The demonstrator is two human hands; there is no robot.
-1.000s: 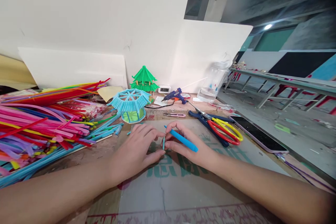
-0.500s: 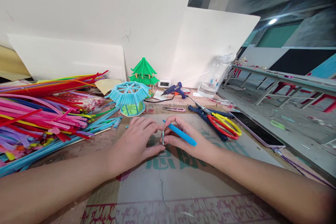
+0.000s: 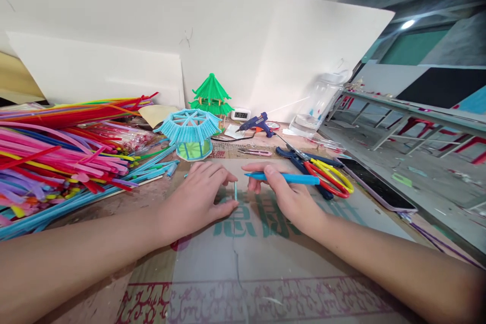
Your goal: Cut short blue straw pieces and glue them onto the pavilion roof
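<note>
My left hand [image 3: 197, 200] rests on the cardboard sheet [image 3: 266, 273] and pinches a short pale-blue straw piece [image 3: 236, 191] upright between thumb and forefinger. My right hand [image 3: 288, 195] lies just right of it, closed around a blue craft knife [image 3: 288, 178] that points left toward the straw piece, with a small gap between tip and piece. A blue straw pavilion model [image 3: 189, 132] stands behind my left hand, and a green straw pagoda [image 3: 211, 95] stands further back.
A large heap of coloured straws [image 3: 56, 152] fills the left. Scissors with red and yellow handles [image 3: 322, 178], a blue glue gun [image 3: 256, 124], a phone [image 3: 370, 190], a small clock [image 3: 240, 114] and a clear jar [image 3: 317, 109] lie right and behind. White boards [image 3: 152, 25] form the back.
My right hand has drawn the knife away to the right and turned it level. The straw piece now stays in my left hand alone. The camera tilted slightly.
</note>
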